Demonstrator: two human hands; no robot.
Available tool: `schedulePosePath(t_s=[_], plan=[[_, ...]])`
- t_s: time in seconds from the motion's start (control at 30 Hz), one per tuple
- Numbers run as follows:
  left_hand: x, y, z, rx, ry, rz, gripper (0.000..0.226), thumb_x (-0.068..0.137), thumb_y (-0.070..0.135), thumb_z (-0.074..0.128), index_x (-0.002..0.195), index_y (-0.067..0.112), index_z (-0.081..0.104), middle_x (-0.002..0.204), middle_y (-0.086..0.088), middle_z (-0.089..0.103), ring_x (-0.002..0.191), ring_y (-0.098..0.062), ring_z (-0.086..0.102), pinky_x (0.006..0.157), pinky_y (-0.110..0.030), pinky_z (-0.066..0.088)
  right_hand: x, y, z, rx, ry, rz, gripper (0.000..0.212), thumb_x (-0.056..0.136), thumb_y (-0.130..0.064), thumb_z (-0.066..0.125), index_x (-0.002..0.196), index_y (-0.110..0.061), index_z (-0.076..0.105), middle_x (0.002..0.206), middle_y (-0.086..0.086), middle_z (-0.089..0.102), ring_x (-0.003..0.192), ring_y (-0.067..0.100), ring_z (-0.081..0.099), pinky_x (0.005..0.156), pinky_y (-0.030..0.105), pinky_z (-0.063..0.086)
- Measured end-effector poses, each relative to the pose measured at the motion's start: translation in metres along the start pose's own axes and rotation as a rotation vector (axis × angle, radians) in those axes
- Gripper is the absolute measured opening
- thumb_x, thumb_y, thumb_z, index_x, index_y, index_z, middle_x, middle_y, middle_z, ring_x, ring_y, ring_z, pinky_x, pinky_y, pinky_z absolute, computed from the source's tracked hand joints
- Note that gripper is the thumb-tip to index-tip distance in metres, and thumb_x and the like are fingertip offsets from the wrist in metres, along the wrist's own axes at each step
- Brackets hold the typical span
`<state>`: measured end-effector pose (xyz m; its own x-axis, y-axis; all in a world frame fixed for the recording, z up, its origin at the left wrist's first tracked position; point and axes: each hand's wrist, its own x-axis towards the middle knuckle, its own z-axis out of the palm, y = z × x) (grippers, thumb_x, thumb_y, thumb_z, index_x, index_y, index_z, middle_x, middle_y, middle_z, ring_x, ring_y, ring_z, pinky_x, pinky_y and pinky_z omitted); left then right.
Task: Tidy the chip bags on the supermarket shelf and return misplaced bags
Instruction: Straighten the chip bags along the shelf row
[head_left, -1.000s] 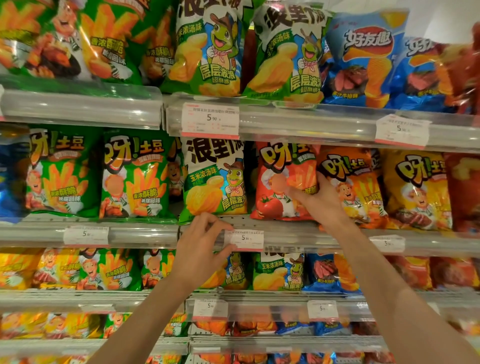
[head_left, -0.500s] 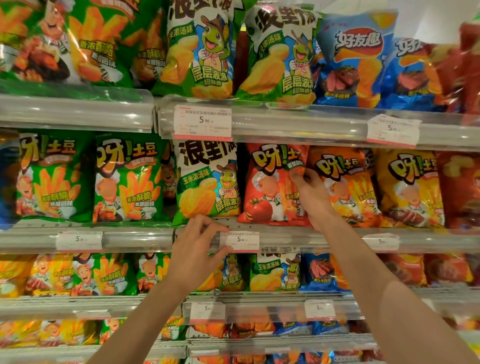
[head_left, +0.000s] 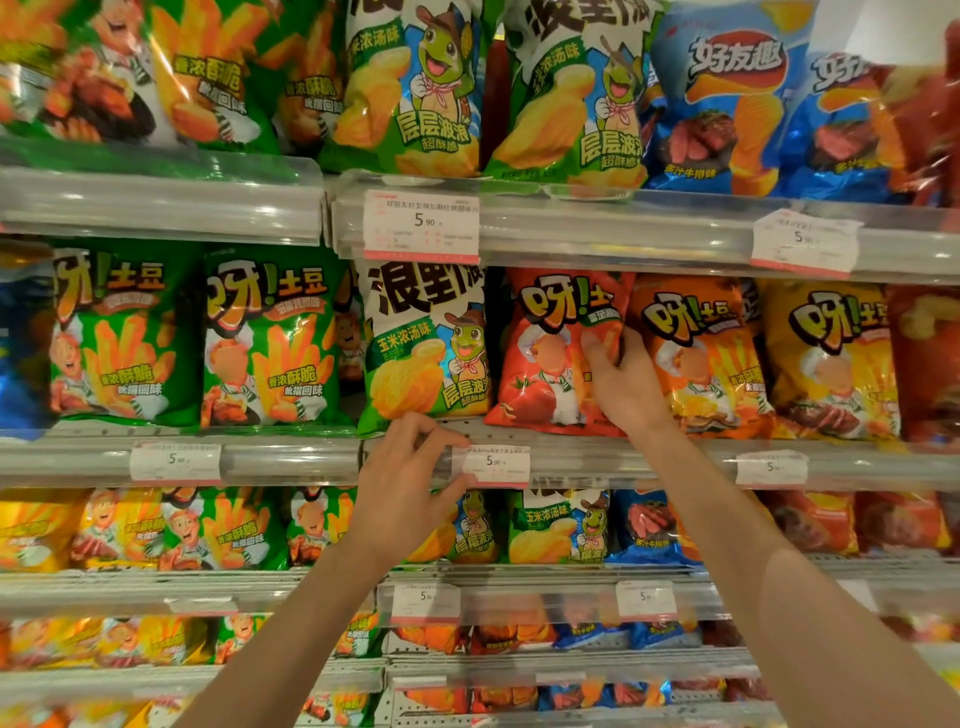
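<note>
Red chip bag (head_left: 550, 358) gripped at its edge by right hand (head_left: 626, 387); left hand (head_left: 402, 488) pinches shelf rail (head_left: 291, 460).

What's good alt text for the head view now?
A person's right hand grips the red chip bag's right edge on a supermarket shelf, while the left hand pinches the shelf rail by a price tag. Green, orange and blue bags fill the other shelves.

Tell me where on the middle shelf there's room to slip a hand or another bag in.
Only one narrow dark gap shows: between the green fries bag and the frog-mascot bag. Rightward, red tomato bag, orange bag and yellow bag overlap tightly.
</note>
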<state>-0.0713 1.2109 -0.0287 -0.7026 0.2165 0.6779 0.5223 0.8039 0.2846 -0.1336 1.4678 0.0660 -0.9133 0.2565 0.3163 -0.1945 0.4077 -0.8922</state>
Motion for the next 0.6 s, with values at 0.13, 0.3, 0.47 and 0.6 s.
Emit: schedulePosePath(t_s=[0.13, 0.3, 0.47, 0.6], plan=[[-0.001, -0.001, 0.001, 0.005, 0.007, 0.002, 0.041, 0.078, 0.036, 0.082, 0.114, 0.021, 0.067, 0.104, 0.001, 0.052, 0.097, -0.019, 0.053, 0.069, -0.034, 0.051, -0.025, 0.004, 0.002, -0.25, 0.03, -0.146, 0.071, 0.099, -0.051, 0.055, 0.153, -0.012, 0.032, 0.145, 0.006, 0.054, 0.137, 0.024, 0.048, 0.112, 0.039, 0.042], [-0.005, -0.001, 0.003, 0.026, 0.032, 0.021, 0.04, 0.08, 0.035, 0.08, 0.115, 0.02, 0.067, 0.104, -0.002, 0.053, 0.097, -0.022, 0.054, 0.075, -0.037, 0.05, -0.094, 0.029, 0.012, -0.656, 0.088, -0.504, 0.069, 0.103, -0.043, 0.054, 0.158, -0.011, 0.029, 0.167, 0.016, 0.02, 0.155, 0.03, 0.019, 0.124, 0.049, 0.023], [-0.012, -0.001, 0.004, 0.032, 0.063, 0.06, 0.039, 0.085, 0.032, 0.077, 0.119, 0.016, 0.067, 0.11, -0.007, 0.054, 0.1, -0.027, 0.054, 0.079, -0.041, 0.048, -0.131, 0.077, 0.026, -0.807, 0.047, -0.589, 0.069, 0.101, -0.044, 0.057, 0.157, -0.01, 0.035, 0.168, 0.021, 0.016, 0.156, 0.038, 0.014, 0.123, 0.059, 0.019], [-0.024, 0.001, 0.007, 0.012, 0.066, 0.069, 0.037, 0.093, 0.032, 0.067, 0.124, 0.013, 0.066, 0.119, -0.01, 0.056, 0.105, -0.029, 0.054, 0.086, -0.043, 0.045, -0.148, 0.09, 0.019, -0.886, 0.014, -0.449, 0.07, 0.104, -0.056, 0.036, 0.161, -0.015, 0.028, 0.171, 0.016, 0.006, 0.158, 0.032, 0.003, 0.126, 0.052, 0.013]])
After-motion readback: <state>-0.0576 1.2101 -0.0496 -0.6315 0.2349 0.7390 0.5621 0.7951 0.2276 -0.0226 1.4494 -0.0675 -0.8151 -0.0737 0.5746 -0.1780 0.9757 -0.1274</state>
